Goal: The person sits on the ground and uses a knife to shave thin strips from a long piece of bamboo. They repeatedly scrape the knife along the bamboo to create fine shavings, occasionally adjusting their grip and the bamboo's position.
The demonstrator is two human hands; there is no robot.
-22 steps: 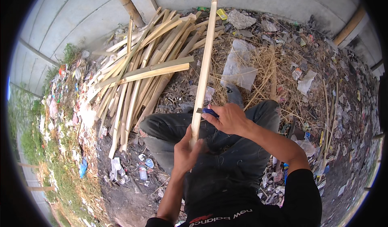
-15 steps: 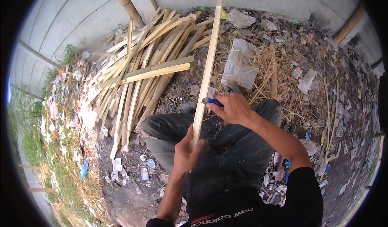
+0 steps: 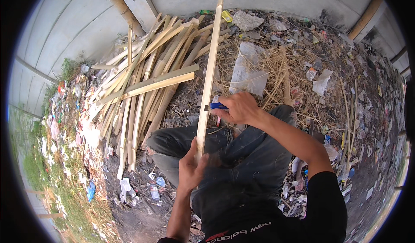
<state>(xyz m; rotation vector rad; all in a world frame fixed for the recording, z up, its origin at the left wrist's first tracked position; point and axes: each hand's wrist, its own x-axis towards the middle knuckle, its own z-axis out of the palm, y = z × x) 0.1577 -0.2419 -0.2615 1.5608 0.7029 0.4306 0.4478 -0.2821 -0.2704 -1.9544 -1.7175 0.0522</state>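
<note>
Head view: our left hand (image 3: 191,169) clamps a pale, slender bamboo strip (image 3: 210,70); right of it, right hand (image 3: 241,107) grips a blue-handled metal blade (image 3: 217,106), best angled shallow.

Support: bare dark ground (image 3: 140,225), littered. Landmark: pile of pale bamboo strips (image 3: 149,78), lying directly on it, strips crossing. Right of pile: dry straw (image 3: 273,87), with a whitish sheet (image 3: 248,65) among it. By the pile's far end: yellow wrapper (image 3: 227,16), then grey rubble chunk (image 3: 248,21). Just nearer than pile: white crumpled scrap (image 3: 125,185). Left and nearer: blue scrap (image 3: 91,191).
</note>
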